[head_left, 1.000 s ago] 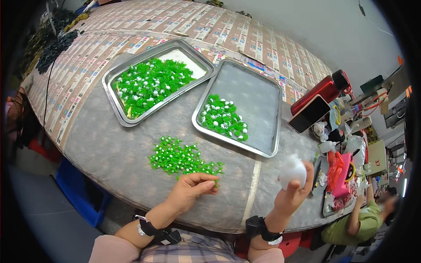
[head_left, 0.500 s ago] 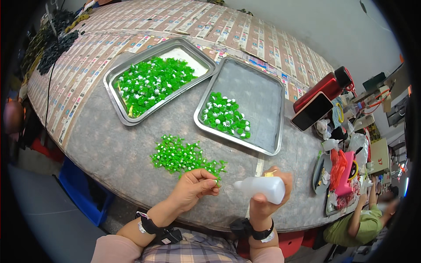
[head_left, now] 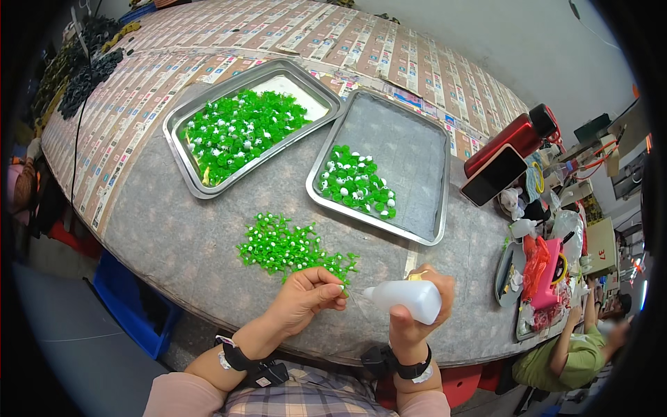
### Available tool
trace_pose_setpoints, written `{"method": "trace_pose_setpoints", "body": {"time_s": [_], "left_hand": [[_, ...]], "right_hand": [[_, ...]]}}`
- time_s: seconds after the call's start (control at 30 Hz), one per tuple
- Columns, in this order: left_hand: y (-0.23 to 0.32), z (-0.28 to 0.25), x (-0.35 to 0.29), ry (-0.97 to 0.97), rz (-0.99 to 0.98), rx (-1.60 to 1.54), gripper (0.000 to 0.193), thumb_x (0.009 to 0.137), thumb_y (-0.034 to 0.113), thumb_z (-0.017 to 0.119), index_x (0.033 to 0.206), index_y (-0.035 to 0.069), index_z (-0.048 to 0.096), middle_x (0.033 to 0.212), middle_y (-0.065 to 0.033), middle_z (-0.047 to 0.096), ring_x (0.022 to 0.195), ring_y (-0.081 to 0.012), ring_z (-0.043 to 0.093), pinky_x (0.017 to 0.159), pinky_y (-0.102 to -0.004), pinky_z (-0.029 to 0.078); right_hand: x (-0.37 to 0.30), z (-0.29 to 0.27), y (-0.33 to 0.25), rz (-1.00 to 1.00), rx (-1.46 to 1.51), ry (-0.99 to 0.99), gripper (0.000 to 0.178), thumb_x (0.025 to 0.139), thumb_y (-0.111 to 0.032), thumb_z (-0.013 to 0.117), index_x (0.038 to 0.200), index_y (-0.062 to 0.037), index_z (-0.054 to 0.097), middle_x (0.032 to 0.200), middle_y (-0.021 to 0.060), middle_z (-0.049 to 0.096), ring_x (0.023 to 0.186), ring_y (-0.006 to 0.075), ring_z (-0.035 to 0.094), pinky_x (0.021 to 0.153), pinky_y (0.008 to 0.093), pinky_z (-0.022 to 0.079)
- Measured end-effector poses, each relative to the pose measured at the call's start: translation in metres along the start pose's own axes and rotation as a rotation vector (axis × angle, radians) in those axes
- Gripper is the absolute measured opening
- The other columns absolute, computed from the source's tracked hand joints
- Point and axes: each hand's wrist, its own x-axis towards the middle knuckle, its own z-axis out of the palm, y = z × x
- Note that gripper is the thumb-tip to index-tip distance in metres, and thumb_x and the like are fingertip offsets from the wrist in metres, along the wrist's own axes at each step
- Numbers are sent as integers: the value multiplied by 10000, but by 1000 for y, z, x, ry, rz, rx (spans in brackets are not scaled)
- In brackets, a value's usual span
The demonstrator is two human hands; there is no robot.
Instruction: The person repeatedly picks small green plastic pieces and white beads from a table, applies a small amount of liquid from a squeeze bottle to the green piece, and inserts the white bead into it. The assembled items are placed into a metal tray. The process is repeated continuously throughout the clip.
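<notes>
Between thumb and fingertips, my left hand [head_left: 306, 300] pinches a small green plastic piece with a white spot [head_left: 342, 287]. My right hand [head_left: 422, 306] is closed round a white squeeze bottle [head_left: 406, 299], held tilted on its side, its nozzle pointing left toward the pinched piece and a little apart from it. Just beyond my left hand, a pile of small green pieces with white spots [head_left: 288, 244] lies on the grey table cover. Further back, one metal tray [head_left: 174, 149] holds many green and white pieces, and a second metal tray [head_left: 436, 187] holds a smaller heap at its left side.
On the right stand a red bottle [head_left: 504, 142] and a phone [head_left: 495, 175] leaning on it. Nearer is a pink holder [head_left: 549, 274] amid clutter and a grey dish [head_left: 509, 274]. A blue bin [head_left: 132, 302] sits below the table's left edge. A person in green [head_left: 566, 358] is at the right.
My right hand has brought the squeeze bottle slightly left, so its nozzle is closer to the pinched piece. My left hand has stayed in place.
</notes>
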Motion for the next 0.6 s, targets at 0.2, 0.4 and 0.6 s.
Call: {"method": "trace_pose_setpoints", "body": {"time_s": [0.2,0.4,0.6], "left_hand": [[1,0,0,0,-8,12,83,762,106,576,791,40,535,734,-77,585,649,-147,575,609,-275,490],[0,-1,-1,5,-21,25,91,764,121,577,790,44,537,729,-75,581,652,-144,570,605,-276,486],[0,-1,0,1,-19,29,84,763,109,576,795,40,539,734,-74,581,658,-147,570,610,-277,485]], "right_hand": [[-3,0,1,32,31,105,498,575,-346,743,856,-45,463,696,32,478,559,148,422,498,272,345],[-3,-1,4,21,1,123,519,585,-394,725,858,-39,464,711,40,473,574,151,425,515,278,347],[-2,-1,3,16,-64,127,517,599,-420,707,839,-35,459,686,40,466,554,148,425,501,270,346]]}}
